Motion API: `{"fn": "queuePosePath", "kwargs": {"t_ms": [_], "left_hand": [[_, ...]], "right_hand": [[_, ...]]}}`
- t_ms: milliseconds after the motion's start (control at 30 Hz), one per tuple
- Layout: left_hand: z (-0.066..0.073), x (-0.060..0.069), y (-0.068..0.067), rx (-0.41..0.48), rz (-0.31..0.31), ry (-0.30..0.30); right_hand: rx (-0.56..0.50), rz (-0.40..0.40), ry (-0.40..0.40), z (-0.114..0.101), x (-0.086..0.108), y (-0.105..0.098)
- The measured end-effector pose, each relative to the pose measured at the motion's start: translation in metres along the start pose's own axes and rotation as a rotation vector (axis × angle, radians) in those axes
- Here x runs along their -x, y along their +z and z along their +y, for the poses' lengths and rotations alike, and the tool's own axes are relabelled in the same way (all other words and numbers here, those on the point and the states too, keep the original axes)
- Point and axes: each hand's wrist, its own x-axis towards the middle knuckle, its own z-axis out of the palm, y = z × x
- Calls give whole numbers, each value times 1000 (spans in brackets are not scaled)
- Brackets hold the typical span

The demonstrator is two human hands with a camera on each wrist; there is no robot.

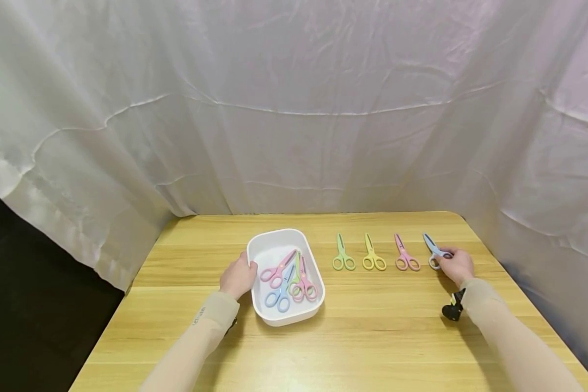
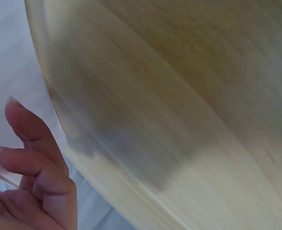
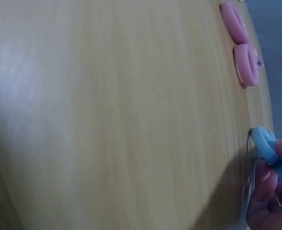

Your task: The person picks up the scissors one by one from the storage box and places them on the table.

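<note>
On the left, my left hand (image 1: 237, 276) grips the left rim of a white plastic bin (image 1: 318, 291). Its bent fingers (image 2: 47, 177) show in the left wrist view. Inside the bin lie several scissors: two pink pairs, a blue pair (image 1: 280, 294) and a green pair partly covered by pink scissors (image 1: 304, 288). At the right end of a row, my right hand (image 1: 457, 267) pinches blue scissors (image 1: 432, 247) by the handle loops. Their blades point away from me. The right wrist view shows thumb and fingers around a blue loop (image 3: 264, 144).
Left of the blue pair, green scissors (image 1: 342, 253), yellow scissors (image 1: 371, 253) and pink scissors (image 1: 404, 253) lie spaced apart, blades pointing away. The wooden table (image 1: 362, 337) ends at a pale curtain (image 1: 323, 152) behind and to the right.
</note>
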Motion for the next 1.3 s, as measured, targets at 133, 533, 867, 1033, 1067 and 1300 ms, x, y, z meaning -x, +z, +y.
{"fn": "queuePosePath", "kwargs": {"t_ms": [133, 533, 867, 1033, 1067, 1300], "left_hand": [[0, 0, 1, -6, -6, -1], [1, -2, 1, 16, -16, -1], [0, 0, 0, -1, -23, 6], [1, 0, 0, -9, -21, 6], [1, 0, -1, -9, -22, 6], [1, 2, -2, 6, -32, -5]], "right_hand": [[71, 35, -45, 2, 2, -2], [135, 88, -64, 8, -2, -3], [195, 96, -58, 10, 0, -4], [213, 89, -74, 13, 0, -4], [216, 90, -76, 14, 0, -4], [191, 73, -41, 18, -1, -3]]}}
